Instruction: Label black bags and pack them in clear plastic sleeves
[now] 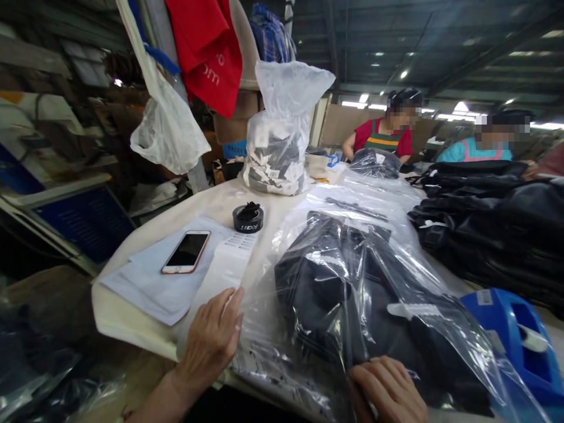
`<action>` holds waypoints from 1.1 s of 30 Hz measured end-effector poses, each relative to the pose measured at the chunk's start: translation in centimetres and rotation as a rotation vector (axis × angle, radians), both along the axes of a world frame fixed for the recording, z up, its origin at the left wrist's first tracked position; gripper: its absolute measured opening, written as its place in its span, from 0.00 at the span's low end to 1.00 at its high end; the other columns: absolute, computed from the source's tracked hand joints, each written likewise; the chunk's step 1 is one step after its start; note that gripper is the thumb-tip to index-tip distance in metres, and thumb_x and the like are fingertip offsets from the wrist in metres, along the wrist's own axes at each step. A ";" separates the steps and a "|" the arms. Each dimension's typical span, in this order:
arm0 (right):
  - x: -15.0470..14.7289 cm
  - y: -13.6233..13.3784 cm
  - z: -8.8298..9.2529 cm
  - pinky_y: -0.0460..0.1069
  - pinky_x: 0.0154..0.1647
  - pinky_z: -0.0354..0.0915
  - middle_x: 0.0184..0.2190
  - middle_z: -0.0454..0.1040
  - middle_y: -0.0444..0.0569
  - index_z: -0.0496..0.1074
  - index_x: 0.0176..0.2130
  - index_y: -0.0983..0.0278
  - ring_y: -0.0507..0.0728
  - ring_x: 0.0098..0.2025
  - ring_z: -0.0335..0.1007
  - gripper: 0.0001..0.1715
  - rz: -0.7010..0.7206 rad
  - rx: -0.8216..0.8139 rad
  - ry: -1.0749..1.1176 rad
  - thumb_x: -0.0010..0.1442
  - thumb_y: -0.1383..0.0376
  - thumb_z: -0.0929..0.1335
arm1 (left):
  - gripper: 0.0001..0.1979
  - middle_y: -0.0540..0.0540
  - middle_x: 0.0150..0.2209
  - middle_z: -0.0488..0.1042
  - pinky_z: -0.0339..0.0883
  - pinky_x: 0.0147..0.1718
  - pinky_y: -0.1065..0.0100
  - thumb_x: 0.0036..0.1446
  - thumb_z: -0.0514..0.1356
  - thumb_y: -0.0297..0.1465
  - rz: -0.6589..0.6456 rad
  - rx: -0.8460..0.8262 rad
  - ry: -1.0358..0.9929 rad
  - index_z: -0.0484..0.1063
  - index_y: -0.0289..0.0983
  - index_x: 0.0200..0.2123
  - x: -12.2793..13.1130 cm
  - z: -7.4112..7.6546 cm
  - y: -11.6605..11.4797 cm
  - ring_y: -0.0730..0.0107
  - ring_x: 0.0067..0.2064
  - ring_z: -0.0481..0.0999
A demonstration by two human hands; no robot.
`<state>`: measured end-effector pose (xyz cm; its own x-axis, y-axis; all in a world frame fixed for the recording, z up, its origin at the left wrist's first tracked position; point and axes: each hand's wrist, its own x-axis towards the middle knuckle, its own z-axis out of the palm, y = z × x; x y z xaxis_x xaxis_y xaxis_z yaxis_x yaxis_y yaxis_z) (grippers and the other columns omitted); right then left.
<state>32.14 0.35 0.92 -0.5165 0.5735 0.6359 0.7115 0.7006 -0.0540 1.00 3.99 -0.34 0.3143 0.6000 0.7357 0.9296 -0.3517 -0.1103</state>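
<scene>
A dark garment sealed in a clear plastic bag [352, 294] lies on the white table [132, 323] in front of me. My left hand [211, 341] rests flat, fingers stretched out, on the bag's left edge beside a white label sheet [229, 264]. My right hand [388, 390] presses on the near end of the bag with its fingers curled down; nothing shows inside them.
A phone [186, 251] lies on white papers at left. A black tape roll [248, 218] and a bag of tags [277, 147] stand behind. A blue tape dispenser [520, 346] sits at right. Black garments [493, 217] pile up at right, with two people beyond the table.
</scene>
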 end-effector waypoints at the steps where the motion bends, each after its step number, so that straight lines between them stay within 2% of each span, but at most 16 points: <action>1: -0.2 -0.1 0.0 0.48 0.38 0.60 0.26 0.70 0.44 0.68 0.34 0.64 0.51 0.30 0.65 0.06 -0.012 -0.005 0.029 0.59 0.73 0.63 | 0.16 0.33 0.48 0.68 0.64 0.42 0.59 0.59 0.53 0.22 -0.059 0.027 -0.009 0.64 0.28 0.51 0.5 0.2 -0.1 0.54 0.46 0.70; 2: -0.4 -0.2 0.1 0.48 0.37 0.59 0.26 0.70 0.44 0.68 0.34 0.64 0.51 0.29 0.64 0.07 -0.022 -0.006 0.060 0.59 0.74 0.63 | 0.16 0.34 0.48 0.67 0.64 0.44 0.58 0.59 0.53 0.21 -0.148 0.042 -0.008 0.65 0.29 0.51 0.8 0.3 -0.1 0.54 0.48 0.69; 4: -0.7 -0.5 0.2 0.49 0.36 0.59 0.24 0.68 0.44 0.67 0.32 0.64 0.52 0.28 0.63 0.09 -0.023 0.001 0.095 0.59 0.74 0.61 | 0.14 0.38 0.43 0.70 0.64 0.45 0.60 0.59 0.51 0.18 -0.331 0.046 0.006 0.68 0.31 0.46 0.9 0.6 0.2 0.59 0.46 0.70; 6: -1.0 -0.8 0.1 0.49 0.38 0.60 0.24 0.68 0.44 0.67 0.33 0.64 0.52 0.28 0.62 0.10 -0.017 -0.003 0.073 0.58 0.75 0.60 | 0.14 0.43 0.36 0.71 0.66 0.44 0.64 0.59 0.47 0.17 -0.423 0.016 0.017 0.69 0.32 0.41 0.3 0.6 0.9 0.65 0.42 0.71; 10: -1.4 -1.1 -0.3 0.50 0.43 0.60 0.26 0.69 0.44 0.68 0.34 0.64 0.52 0.29 0.62 0.12 -0.024 0.009 0.028 0.57 0.76 0.59 | 0.15 0.45 0.34 0.70 0.68 0.42 0.66 0.57 0.46 0.15 -0.368 -0.028 -0.011 0.68 0.34 0.37 -1.6 0.3 1.8 0.67 0.39 0.70; 14: -2.1 -1.0 -0.6 0.50 0.43 0.59 0.24 0.67 0.44 0.67 0.33 0.65 0.51 0.28 0.61 0.12 -0.023 0.022 0.059 0.55 0.78 0.59 | 0.16 0.46 0.33 0.69 0.67 0.42 0.66 0.55 0.46 0.12 -0.351 -0.012 -0.008 0.67 0.34 0.36 -2.1 0.0 1.5 0.68 0.38 0.70; 18: -2.2 -1.3 1.1 0.50 0.43 0.59 0.24 0.67 0.43 0.67 0.31 0.64 0.51 0.28 0.62 0.13 -0.015 -0.019 0.057 0.56 0.77 0.58 | 0.15 0.46 0.32 0.67 0.67 0.38 0.66 0.55 0.46 0.13 -0.328 -0.050 0.033 0.67 0.34 0.34 -2.3 -0.1 1.2 0.66 0.36 0.70; 21: -0.4 -2.4 2.8 0.52 0.50 0.58 0.28 0.72 0.45 0.69 0.34 0.64 0.52 0.34 0.67 0.10 -0.034 0.052 0.017 0.55 0.76 0.62 | 0.12 0.47 0.30 0.67 0.65 0.35 0.66 0.57 0.48 0.15 -0.319 -0.027 0.087 0.66 0.35 0.33 -2.8 0.4 1.4 0.66 0.33 0.69; 24: 3.5 -4.2 2.9 0.58 0.56 0.55 0.39 0.73 0.53 0.70 0.42 0.66 0.59 0.45 0.67 0.12 -0.229 0.174 -0.084 0.55 0.71 0.67 | 0.10 0.49 0.27 0.64 0.64 0.31 0.67 0.58 0.50 0.16 -0.325 0.044 0.147 0.63 0.35 0.33 -3.2 1.2 1.6 0.68 0.29 0.67; 27: 7.6 -6.2 1.3 0.67 0.55 0.54 0.48 0.69 0.60 0.69 0.45 0.65 0.67 0.50 0.65 0.13 -0.555 0.221 -0.174 0.57 0.68 0.66 | 0.10 0.50 0.25 0.63 0.63 0.28 0.69 0.60 0.49 0.17 -0.301 0.051 0.170 0.61 0.36 0.32 -3.8 1.3 1.6 0.70 0.27 0.66; 30: 10.1 -7.8 -0.1 0.69 0.51 0.59 0.49 0.67 0.63 0.66 0.52 0.65 0.71 0.51 0.65 0.22 -0.755 0.232 -0.078 0.59 0.63 0.66 | 0.10 0.52 0.24 0.62 0.62 0.28 0.72 0.61 0.49 0.17 -0.240 0.019 0.195 0.61 0.36 0.32 -4.4 1.0 1.8 0.72 0.27 0.66; 33: 11.2 -8.8 -0.9 0.66 0.47 0.65 0.50 0.67 0.65 0.61 0.57 0.67 0.71 0.49 0.66 0.32 -0.830 0.176 0.115 0.58 0.54 0.66 | 0.09 0.51 0.25 0.64 0.62 0.28 0.73 0.61 0.50 0.18 -0.202 0.042 0.217 0.61 0.36 0.32 -4.6 0.8 2.1 0.72 0.28 0.68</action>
<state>43.32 -8.43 0.06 0.0997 0.6254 0.7739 0.9946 -0.0397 -0.0961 -3.57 6.13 0.44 0.5767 0.4800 0.6611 0.7945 -0.5179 -0.3170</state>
